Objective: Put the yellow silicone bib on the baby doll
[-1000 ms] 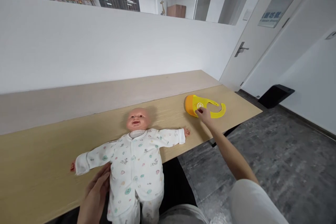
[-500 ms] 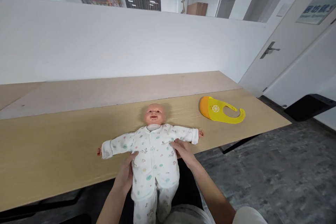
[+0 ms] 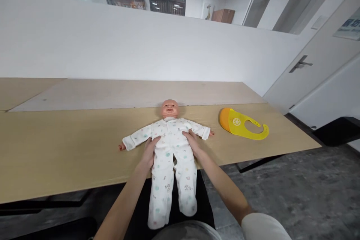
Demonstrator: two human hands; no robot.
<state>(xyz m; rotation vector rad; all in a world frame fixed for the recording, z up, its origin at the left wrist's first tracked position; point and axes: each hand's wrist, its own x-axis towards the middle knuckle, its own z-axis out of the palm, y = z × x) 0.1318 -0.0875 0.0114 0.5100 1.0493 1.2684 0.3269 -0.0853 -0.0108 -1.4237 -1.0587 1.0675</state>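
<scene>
A baby doll (image 3: 168, 146) in white printed pyjamas lies face up, its head, arms and trunk over the table and its legs hanging past the near edge above my lap. My left hand (image 3: 151, 150) grips the doll's side at the waist, thumb on the front and the other fingers mostly hidden. On the opposite side, my right hand (image 3: 193, 141) clasps the trunk below the armpit, thumb across the cloth. Both of the doll's arms are stretched outward.
A yellow bib (image 3: 244, 124) with an orange pocket lies on the wooden table (image 3: 70, 146), right of the doll. Behind the table rises a white wall (image 3: 140, 48) with glass above. A door (image 3: 323, 52) stands at the right, over a grey floor (image 3: 295, 195).
Both hands have moved the doll forward, away from me and farther onto the table. More of its legs now shows. The view has shifted slightly left.
</scene>
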